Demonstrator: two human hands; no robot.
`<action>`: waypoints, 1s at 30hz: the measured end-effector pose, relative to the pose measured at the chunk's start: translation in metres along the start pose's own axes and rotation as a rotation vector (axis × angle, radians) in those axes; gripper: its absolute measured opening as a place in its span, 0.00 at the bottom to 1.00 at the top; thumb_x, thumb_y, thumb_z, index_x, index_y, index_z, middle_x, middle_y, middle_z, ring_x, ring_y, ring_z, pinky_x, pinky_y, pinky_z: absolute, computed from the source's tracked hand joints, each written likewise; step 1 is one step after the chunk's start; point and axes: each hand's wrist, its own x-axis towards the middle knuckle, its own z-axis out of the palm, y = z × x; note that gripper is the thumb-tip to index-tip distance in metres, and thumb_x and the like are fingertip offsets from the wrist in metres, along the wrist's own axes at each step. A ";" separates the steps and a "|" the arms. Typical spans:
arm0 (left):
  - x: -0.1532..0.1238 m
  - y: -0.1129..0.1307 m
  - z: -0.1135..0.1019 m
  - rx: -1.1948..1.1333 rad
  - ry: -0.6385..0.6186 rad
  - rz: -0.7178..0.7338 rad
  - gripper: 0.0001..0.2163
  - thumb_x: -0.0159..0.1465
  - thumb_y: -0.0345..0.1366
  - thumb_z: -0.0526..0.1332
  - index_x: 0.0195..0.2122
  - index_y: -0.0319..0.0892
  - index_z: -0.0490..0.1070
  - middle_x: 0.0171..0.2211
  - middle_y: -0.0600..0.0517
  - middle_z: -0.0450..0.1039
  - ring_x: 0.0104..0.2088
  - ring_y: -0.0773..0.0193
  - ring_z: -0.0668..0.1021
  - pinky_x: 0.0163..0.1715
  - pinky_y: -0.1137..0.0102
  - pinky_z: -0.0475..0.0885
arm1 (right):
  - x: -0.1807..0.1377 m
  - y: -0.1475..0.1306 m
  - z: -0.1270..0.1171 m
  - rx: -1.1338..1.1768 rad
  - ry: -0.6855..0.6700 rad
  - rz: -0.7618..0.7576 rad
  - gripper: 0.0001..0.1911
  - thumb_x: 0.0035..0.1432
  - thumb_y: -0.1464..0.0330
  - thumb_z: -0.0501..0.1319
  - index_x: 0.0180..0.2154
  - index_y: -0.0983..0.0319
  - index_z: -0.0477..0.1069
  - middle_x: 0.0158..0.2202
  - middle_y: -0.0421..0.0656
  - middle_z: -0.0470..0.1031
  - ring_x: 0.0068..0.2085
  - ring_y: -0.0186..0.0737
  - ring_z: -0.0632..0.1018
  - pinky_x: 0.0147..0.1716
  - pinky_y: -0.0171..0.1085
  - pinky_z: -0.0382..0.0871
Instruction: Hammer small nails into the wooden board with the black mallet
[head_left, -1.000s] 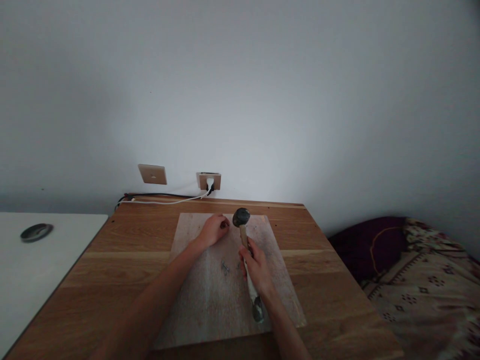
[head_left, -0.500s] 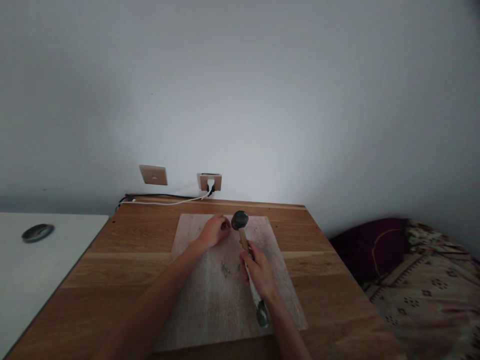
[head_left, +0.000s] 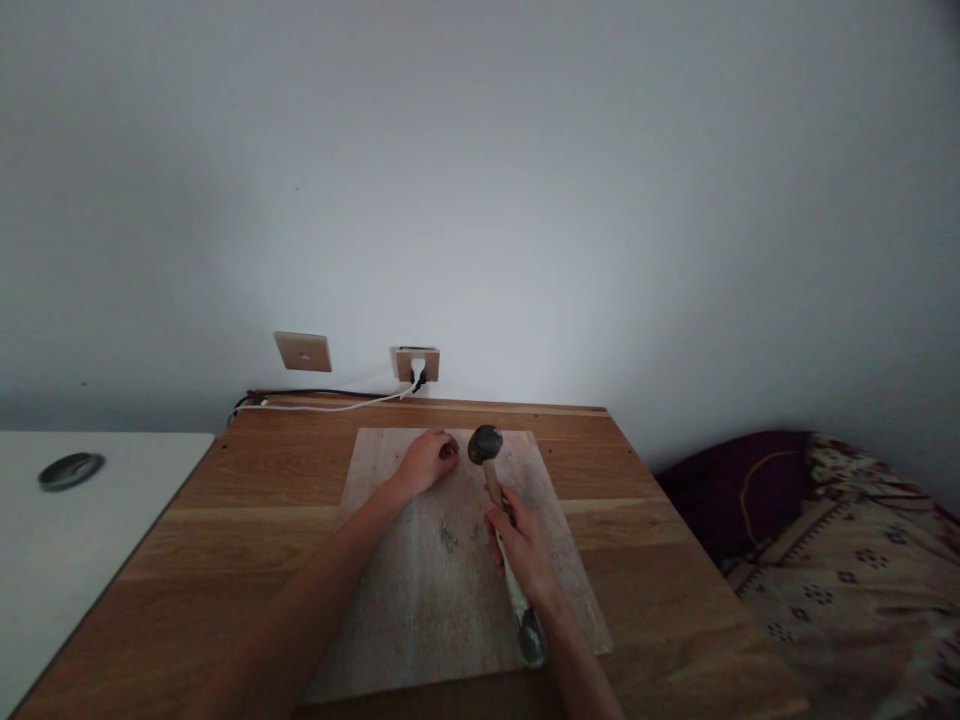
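Observation:
My right hand (head_left: 523, 545) is wrapped around the handle of a mallet (head_left: 491, 480). Its dark rounded head points away from me, and the handle's dark lower end shows below my wrist. Resting near the far edge of a pale wooden board (head_left: 420, 620), my left hand (head_left: 429, 462) has its fingertips pinched together just left of the mallet head. What they hold, if anything, is too small to make out. Several thin metal nails (head_left: 448, 538) lie on the board between my arms.
The board lies on a wooden table (head_left: 247, 530) against a wall. Cables (head_left: 337, 408) run along its back edge to a socket (head_left: 418, 366). To the left, a white surface bears a dark oval dish (head_left: 71, 471). Patterned bedding (head_left: 847, 580) is on the right.
The mallet and my right hand have shifted slightly right and down, leaving a little more space between the mallet head and my left fingers. My left hand stays nearly still.

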 end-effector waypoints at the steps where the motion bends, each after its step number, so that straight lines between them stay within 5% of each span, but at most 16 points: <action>1: -0.001 0.002 -0.001 -0.010 0.025 0.003 0.07 0.57 0.28 0.65 0.37 0.41 0.77 0.36 0.49 0.74 0.37 0.59 0.76 0.39 0.67 0.70 | -0.004 0.001 -0.004 0.011 0.008 0.013 0.17 0.59 0.52 0.60 0.39 0.59 0.68 0.22 0.33 0.65 0.16 0.31 0.65 0.10 0.31 0.58; 6: -0.012 0.025 0.000 -0.134 0.193 0.025 0.05 0.56 0.31 0.62 0.34 0.42 0.73 0.34 0.52 0.71 0.36 0.61 0.74 0.39 0.68 0.68 | -0.029 0.008 -0.018 0.177 0.055 0.044 0.30 0.56 0.54 0.66 0.56 0.60 0.64 0.23 0.31 0.68 0.14 0.30 0.63 0.09 0.29 0.57; 8: -0.017 0.039 0.002 -0.285 0.073 -0.008 0.04 0.60 0.35 0.60 0.31 0.42 0.72 0.28 0.54 0.69 0.31 0.63 0.72 0.35 0.69 0.67 | -0.038 0.007 -0.020 0.334 0.009 0.056 0.35 0.56 0.54 0.68 0.61 0.58 0.61 0.24 0.31 0.70 0.14 0.28 0.62 0.09 0.28 0.56; 11: -0.024 0.059 0.003 -0.657 -0.180 -0.132 0.16 0.66 0.47 0.57 0.28 0.41 0.71 0.24 0.55 0.68 0.26 0.66 0.70 0.30 0.70 0.64 | -0.046 0.001 -0.020 0.568 -0.091 0.055 0.30 0.57 0.55 0.68 0.57 0.60 0.67 0.23 0.31 0.68 0.13 0.25 0.58 0.08 0.26 0.53; 15: -0.034 0.081 -0.003 -1.014 -0.409 -0.146 0.26 0.65 0.60 0.59 0.38 0.38 0.77 0.36 0.46 0.78 0.33 0.63 0.76 0.35 0.68 0.69 | -0.049 -0.008 -0.021 0.731 -0.119 0.048 0.21 0.55 0.55 0.71 0.45 0.60 0.74 0.21 0.30 0.66 0.11 0.22 0.54 0.07 0.26 0.50; 18: -0.041 0.095 -0.008 -0.918 -0.596 -0.006 0.25 0.64 0.58 0.64 0.43 0.38 0.80 0.39 0.45 0.80 0.38 0.62 0.78 0.40 0.67 0.70 | -0.048 -0.010 -0.024 0.709 -0.153 0.039 0.19 0.56 0.54 0.70 0.29 0.61 0.70 0.16 0.30 0.62 0.10 0.22 0.53 0.07 0.25 0.50; 20: -0.044 0.101 -0.008 -0.842 -0.613 0.033 0.21 0.63 0.54 0.67 0.43 0.39 0.80 0.37 0.47 0.81 0.37 0.62 0.78 0.40 0.68 0.71 | -0.049 -0.010 -0.025 0.651 -0.167 0.026 0.23 0.58 0.53 0.68 0.23 0.61 0.66 0.13 0.30 0.58 0.10 0.23 0.53 0.07 0.25 0.49; 27: -0.046 0.100 -0.003 -0.461 -0.295 0.118 0.11 0.63 0.42 0.70 0.32 0.39 0.78 0.30 0.51 0.78 0.30 0.66 0.76 0.33 0.72 0.69 | -0.053 -0.015 -0.023 0.504 -0.091 0.003 0.20 0.55 0.52 0.69 0.28 0.61 0.67 0.19 0.31 0.66 0.11 0.24 0.58 0.07 0.26 0.54; 30: -0.049 0.103 -0.005 -0.271 -0.286 0.294 0.07 0.68 0.37 0.64 0.40 0.40 0.78 0.39 0.48 0.79 0.37 0.63 0.79 0.38 0.70 0.72 | -0.054 -0.015 -0.023 0.461 -0.086 0.010 0.20 0.55 0.52 0.68 0.28 0.61 0.67 0.17 0.31 0.64 0.11 0.25 0.58 0.07 0.27 0.55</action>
